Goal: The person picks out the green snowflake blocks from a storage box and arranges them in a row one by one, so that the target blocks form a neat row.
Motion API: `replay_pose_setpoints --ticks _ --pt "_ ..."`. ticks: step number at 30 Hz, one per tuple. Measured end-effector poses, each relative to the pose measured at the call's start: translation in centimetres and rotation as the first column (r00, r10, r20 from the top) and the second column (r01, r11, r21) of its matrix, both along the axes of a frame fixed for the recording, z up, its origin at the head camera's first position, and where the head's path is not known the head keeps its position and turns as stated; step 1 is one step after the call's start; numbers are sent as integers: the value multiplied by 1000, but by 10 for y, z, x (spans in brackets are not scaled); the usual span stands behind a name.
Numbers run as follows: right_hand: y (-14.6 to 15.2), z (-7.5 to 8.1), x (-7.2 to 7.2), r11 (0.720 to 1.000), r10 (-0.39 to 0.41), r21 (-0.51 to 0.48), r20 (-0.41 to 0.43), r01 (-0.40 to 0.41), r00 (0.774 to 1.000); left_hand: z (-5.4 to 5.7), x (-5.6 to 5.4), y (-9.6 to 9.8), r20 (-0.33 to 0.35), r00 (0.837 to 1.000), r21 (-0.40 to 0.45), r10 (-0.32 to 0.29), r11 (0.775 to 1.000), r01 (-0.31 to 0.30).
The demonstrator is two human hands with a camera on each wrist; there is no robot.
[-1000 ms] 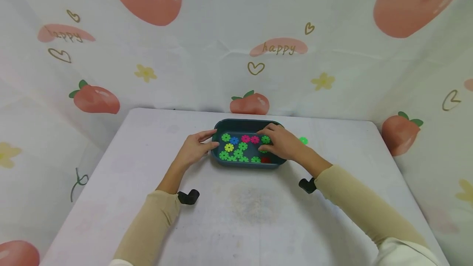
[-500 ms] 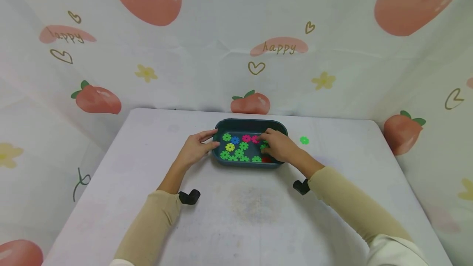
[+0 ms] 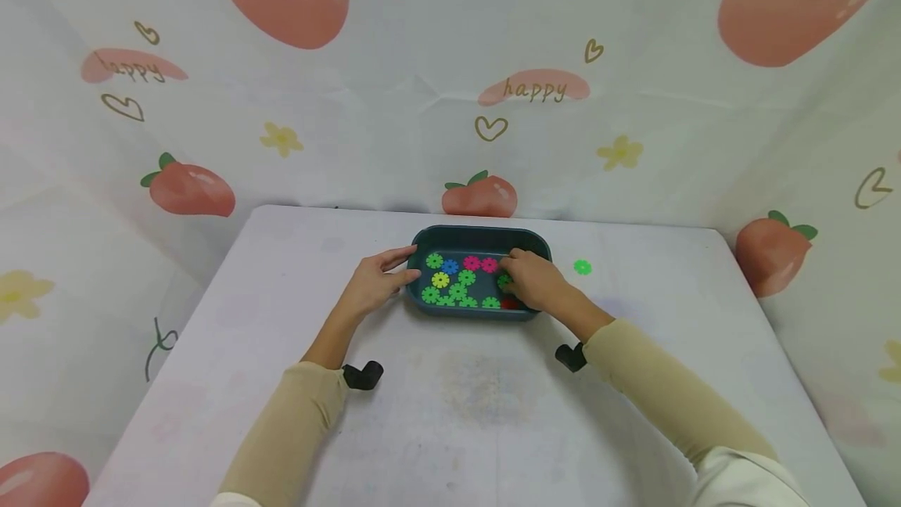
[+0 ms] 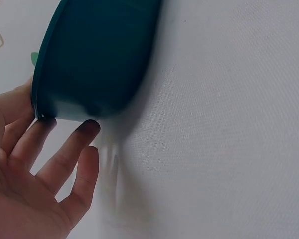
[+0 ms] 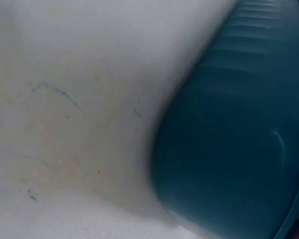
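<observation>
A dark teal oblong tray (image 3: 486, 315) stands near the back of the table. My left hand (image 3: 376, 284) holds its left end at the rim; in the left wrist view, fingertips (image 4: 91, 127) lie against the outer wall. Inside are several flat, notched interlocking discs, mostly green, with a yellow disc (image 3: 439, 280), a blue disc (image 3: 449, 267) and pink discs (image 3: 471, 263). My right hand (image 3: 538, 282) reaches into the right end, fingers bent beside a green disc (image 3: 504, 280). Whether it pinches that disc I cannot tell. A red piece (image 3: 510, 303) lies below the fingers.
One green disc (image 3: 582, 267) lies on the white table (image 3: 493, 413) right of the tray. Behind the table hangs a white cloth (image 3: 394, 100) printed with fruit, flowers and hearts. Black wrist mounts (image 3: 363, 375) show below both hands.
My right hand has moved slightly down and left into the tray's right end, its fingers drawing closer together. The green disc on the table now shows fully. The left hand keeps its hold.
</observation>
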State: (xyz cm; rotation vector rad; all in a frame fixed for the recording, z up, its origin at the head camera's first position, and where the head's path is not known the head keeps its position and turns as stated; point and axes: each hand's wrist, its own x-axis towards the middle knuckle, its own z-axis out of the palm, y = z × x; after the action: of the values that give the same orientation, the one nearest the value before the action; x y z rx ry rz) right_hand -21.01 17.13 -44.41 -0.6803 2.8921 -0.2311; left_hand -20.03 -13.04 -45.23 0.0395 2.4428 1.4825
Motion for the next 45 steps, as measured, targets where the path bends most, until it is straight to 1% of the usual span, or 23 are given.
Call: replay_pose_setpoints --ticks 6,11,14,18,21,24,28,32,34,37,41,45 --pt "-2 -1 0 999 -11 52 12 11 1000 -1 -1 0 12 1000 8 2 1000 -3" --pt "-5 0 -1 996 -24 81 -2 24 1000 -2 -1 -1 18 1000 13 9 1000 -9" --pt "-7 0 -2 996 -44 84 17 43 999 -1 -1 -2 14 1000 13 11 1000 -12" --pt "-10 3 -4 995 -76 67 69 71 995 1 0 -2 8 1000 16 5 1000 -5" --pt "-11 5 -3 995 -85 56 93 80 992 1 0 -2 7 1000 20 2 1000 -3" --pt "-10 6 -3 997 -76 41 101 72 992 1 -1 -2 7 1000 19 7 1000 -7" --pt "-7 6 -4 999 -43 -16 120 45 992 -1 -1 -1 9 1000 9 14 1000 -14" --pt "-2 10 -5 994 -6 -111 166 25 986 -2 -1 -1 6 1000 3 14 1000 -14" --pt "1 13 -5 986 5 -166 190 27 982 -1 0 -1 5 1000 -1 12 1000 -12" --pt "5 15 -5 969 22 -247 212 32 977 -1 0 -1 3 1000 -2 12 1000 -12" --pt "10 17 -6 938 41 -344 229 42 973 -2 0 -1 -1 1000 6 13 1000 -13" --pt "15 18 -6 900 40 -429 256 77 966 -2 0 -1 -1 1000 8 15 1000 -15"
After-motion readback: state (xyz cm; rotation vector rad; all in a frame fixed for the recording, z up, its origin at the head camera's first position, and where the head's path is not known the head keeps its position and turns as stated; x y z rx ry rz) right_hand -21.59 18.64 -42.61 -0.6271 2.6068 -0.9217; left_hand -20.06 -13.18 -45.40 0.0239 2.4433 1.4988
